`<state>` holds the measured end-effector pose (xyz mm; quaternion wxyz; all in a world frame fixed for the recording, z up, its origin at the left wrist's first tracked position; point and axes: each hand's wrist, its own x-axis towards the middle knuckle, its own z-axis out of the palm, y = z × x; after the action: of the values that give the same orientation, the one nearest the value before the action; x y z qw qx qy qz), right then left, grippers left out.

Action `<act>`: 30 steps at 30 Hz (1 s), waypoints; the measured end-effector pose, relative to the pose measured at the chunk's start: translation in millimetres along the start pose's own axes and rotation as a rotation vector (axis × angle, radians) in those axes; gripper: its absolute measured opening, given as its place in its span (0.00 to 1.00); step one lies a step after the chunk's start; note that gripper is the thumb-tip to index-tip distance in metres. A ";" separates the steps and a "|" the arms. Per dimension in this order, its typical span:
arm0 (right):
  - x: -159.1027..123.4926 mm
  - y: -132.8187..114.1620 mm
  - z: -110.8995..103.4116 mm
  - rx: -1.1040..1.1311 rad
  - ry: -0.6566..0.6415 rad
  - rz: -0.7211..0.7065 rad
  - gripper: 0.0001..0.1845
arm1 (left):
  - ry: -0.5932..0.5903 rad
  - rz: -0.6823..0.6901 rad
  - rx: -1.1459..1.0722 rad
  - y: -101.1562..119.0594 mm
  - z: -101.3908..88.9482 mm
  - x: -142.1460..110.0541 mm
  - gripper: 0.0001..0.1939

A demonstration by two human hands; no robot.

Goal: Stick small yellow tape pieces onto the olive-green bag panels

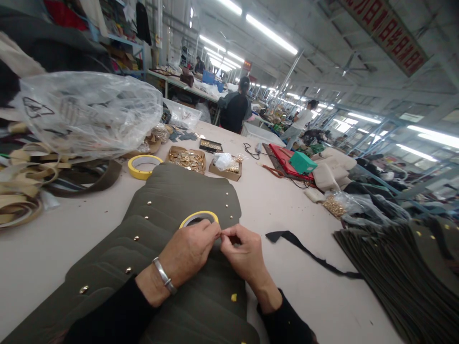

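My left hand [191,251], with a silver bangle at the wrist, is closed on the near side of a roll of yellow tape [186,220]. The roll is above a stack of olive-green fabric panels [179,188] with small gold studs along both sides. Against the left fingertips, my right hand [244,251] is closed in a pinch; whatever is between its fingers is too small to make out. A small yellow tape piece [234,297] sticks to a panel below my right hand.
Another yellow tape roll [144,166] lies behind the panels, beside boxes of gold hardware [186,159]. A black strip [304,251] lies on the right. More olive panels [401,267] fan out at far right. Straps [27,179] and a clear plastic bag [93,112] are at left.
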<state>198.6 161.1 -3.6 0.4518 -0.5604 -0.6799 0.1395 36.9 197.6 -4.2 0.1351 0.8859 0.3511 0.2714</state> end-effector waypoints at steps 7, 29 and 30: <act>25.0 46.6 -6.3 0.354 -0.010 0.612 0.14 | -0.033 -0.018 0.172 11.0 3.6 4.2 0.11; 50.4 71.4 -13.3 -0.289 -0.169 0.254 0.16 | -0.246 -0.119 0.345 -0.5 12.0 10.7 0.12; 47.9 72.1 -16.1 -0.302 -0.137 0.181 0.16 | -0.242 -0.119 0.349 -0.4 11.5 10.8 0.12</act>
<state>258.6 222.5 -23.0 0.3010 -0.6700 -0.6690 0.1136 49.9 204.8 -9.6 0.0368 0.8996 0.4258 0.0896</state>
